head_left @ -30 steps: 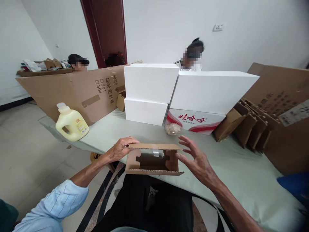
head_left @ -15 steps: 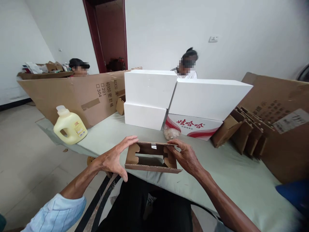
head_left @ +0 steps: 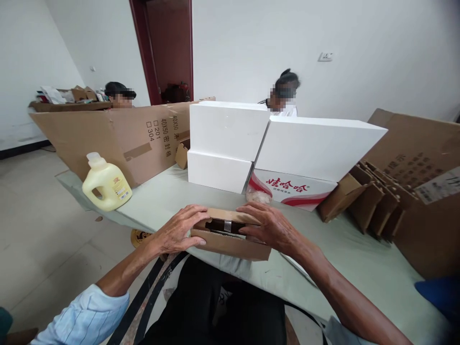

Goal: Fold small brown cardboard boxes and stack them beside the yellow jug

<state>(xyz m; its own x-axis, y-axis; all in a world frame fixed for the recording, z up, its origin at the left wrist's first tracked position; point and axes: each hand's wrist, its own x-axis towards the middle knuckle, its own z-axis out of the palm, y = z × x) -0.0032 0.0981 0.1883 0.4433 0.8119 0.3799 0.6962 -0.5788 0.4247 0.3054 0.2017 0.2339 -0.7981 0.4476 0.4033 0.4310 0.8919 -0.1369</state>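
Observation:
A small brown cardboard box (head_left: 230,246) with an opening on top stands at the near edge of the table. My left hand (head_left: 183,229) grips its left end, thumb along the front wall and fingers over the back. On the right end lies my right hand (head_left: 269,223), closed round the box with fingers reaching over the opening. A strip of shiny clear tape (head_left: 227,225) shows on the inside back wall. The box's right end is mostly hidden by my right hand. Just behind, a crumpled clear plastic bag (head_left: 259,197) is partly covered by that hand.
White boxes (head_left: 226,132) are stacked behind, one carrying red lettering. At left are a yellow jug (head_left: 108,184) and a large cardboard sheet (head_left: 132,139). Folded cardboard pieces (head_left: 373,201) lean at right on the green tablecloth (head_left: 323,254). Two people are beyond the boxes.
My left hand has closed onto the box's left end. The box has tilted, so its front wall shows more. My right fingers have shifted inward over the opening.

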